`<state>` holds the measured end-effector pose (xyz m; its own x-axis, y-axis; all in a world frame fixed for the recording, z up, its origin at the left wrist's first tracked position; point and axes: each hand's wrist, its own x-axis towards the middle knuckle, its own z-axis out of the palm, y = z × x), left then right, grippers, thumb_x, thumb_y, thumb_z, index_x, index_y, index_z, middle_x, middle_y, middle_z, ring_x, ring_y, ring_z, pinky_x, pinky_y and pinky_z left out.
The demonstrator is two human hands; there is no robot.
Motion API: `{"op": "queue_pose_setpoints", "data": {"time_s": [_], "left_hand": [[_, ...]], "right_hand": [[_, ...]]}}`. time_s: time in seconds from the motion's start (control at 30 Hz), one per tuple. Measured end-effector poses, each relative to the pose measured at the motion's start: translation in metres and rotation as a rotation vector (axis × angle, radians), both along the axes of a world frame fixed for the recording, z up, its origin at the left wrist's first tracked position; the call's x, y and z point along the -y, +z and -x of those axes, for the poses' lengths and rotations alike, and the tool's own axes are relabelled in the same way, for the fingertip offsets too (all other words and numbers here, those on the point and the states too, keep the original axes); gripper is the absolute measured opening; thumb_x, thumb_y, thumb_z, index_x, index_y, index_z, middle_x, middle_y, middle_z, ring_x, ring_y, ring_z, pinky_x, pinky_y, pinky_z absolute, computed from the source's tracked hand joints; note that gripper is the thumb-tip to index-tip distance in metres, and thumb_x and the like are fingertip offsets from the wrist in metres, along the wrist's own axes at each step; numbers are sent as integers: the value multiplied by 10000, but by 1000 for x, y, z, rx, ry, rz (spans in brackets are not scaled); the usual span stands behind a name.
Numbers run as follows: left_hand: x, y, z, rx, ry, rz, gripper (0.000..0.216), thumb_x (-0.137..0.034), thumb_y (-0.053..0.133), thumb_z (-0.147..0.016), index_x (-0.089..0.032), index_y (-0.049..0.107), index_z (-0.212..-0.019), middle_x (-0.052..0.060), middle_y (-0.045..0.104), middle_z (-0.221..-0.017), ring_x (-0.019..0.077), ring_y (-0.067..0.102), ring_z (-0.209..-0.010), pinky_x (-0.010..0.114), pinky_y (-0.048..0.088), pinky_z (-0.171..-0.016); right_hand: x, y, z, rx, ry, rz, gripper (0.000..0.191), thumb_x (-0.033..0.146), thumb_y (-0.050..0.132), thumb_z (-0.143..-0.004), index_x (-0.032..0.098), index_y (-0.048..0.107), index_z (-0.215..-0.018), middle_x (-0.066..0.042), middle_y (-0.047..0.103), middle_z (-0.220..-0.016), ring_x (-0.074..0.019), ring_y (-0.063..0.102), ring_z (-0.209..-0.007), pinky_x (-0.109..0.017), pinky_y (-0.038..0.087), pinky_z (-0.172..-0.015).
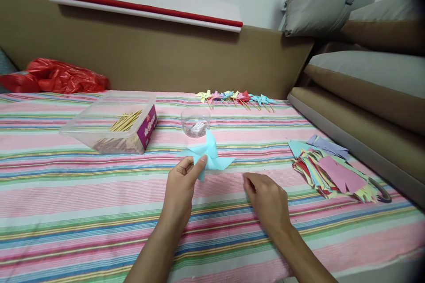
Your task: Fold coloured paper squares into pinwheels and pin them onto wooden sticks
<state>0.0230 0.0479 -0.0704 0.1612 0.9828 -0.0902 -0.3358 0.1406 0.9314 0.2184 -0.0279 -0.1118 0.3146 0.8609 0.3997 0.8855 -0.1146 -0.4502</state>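
Between the thumb and fingers of my left hand [182,181] is a light blue paper pinwheel [214,159], its blades folded in and no stick visible on it. My thumb presses close to its centre. To the right, apart from the pinwheel, my right hand [269,201] is closed with the fingers curled; what it holds, if anything, is hidden. Just beyond the pinwheel stands a round clear tub [186,126] with small bits and a white label inside. A clear plastic box [83,121] with a purple label holds thin wooden sticks [126,120] at the left.
Several finished pinwheels on sticks [244,97] lie in a row at the back. A pile of cut coloured paper [341,174] is at the right, with a dark curved handle [381,191] beside it. Stacked cushions [365,101] border the right; a red plastic bag [66,75] lies back left.
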Motion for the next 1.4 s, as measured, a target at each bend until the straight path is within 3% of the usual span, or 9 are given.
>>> {"op": "queue_pose_setpoints", "data": {"time_s": [0.1, 0.27, 0.4, 0.5, 0.63, 0.8, 1.07, 1.4], "left_hand": [[3, 4, -1, -13, -9, -3, 246, -437, 812, -804, -200, 748, -797, 14, 662, -792, 177, 552, -784, 268, 411, -721], [10, 13, -5, -77, 32, -48, 322, -427, 818, -794, -199, 646, -646, -14, 576, -678, 158, 496, -695, 269, 377, -660], [14, 12, -7, -230, 89, -158, 287, -417, 762, -848, -211, 648, -685, -3, 624, -707, 177, 534, -720, 280, 380, -667], [16, 12, -8, -231, 94, -160, 293, -419, 769, -835, -212, 639, -672, -14, 594, -667, 170, 512, -686, 277, 368, -639], [18, 16, -10, -66, 31, -34, 384, -402, 822, -786, -205, 546, -606, -49, 473, -604, 130, 412, -613, 265, 331, -601], [19, 15, -7, 93, -68, 93, 288, -396, 812, -813, -182, 639, -729, -22, 543, -713, 137, 456, -704, 269, 383, -680], [23, 12, -7, 165, -110, 124, 248, -369, 815, -825, -176, 675, -756, -9, 547, -760, 138, 468, -750, 267, 401, -687], [23, 10, -7, 176, -134, 159, 273, -370, 813, -828, -186, 627, -750, -21, 497, -752, 128, 440, -730, 264, 384, -677]], "right_hand": [[-6, 5, -5, -214, 2, -71, 198, 326, 578, -917, 218, 741, -881, -90, 789, -842, -259, 733, -776, -355, 535, -706], [-12, 29, -1, -605, 45, -181, 252, 439, 613, -936, 197, 681, -943, -56, 766, -795, -212, 747, -718, -344, 621, -680], [-6, 54, 22, -799, 64, -290, 259, 442, 722, -886, 206, 694, -988, -38, 764, -819, -178, 719, -696, -316, 619, -655], [-4, 64, 44, -899, 142, -276, 204, 407, 772, -853, 223, 733, -930, -38, 779, -852, -153, 658, -631, -289, 569, -589], [-10, 62, 63, -677, 275, -227, 113, 353, 674, -938, 265, 742, -919, -27, 753, -906, -203, 663, -841, -348, 553, -764], [-18, 53, 63, -499, 264, -307, 98, 332, 646, -961, 290, 725, -921, -48, 607, -1096, -241, 582, -1136, -425, 475, -984], [-14, 54, 58, -516, 325, -233, 115, 334, 618, -985, 306, 719, -939, -62, 526, -1264, -257, 499, -1314, -447, 447, -1062], [-14, 56, 51, -525, 310, -204, 99, 339, 667, -956, 298, 737, -898, -52, 555, -1235, -236, 551, -1248, -394, 495, -1016]]}}
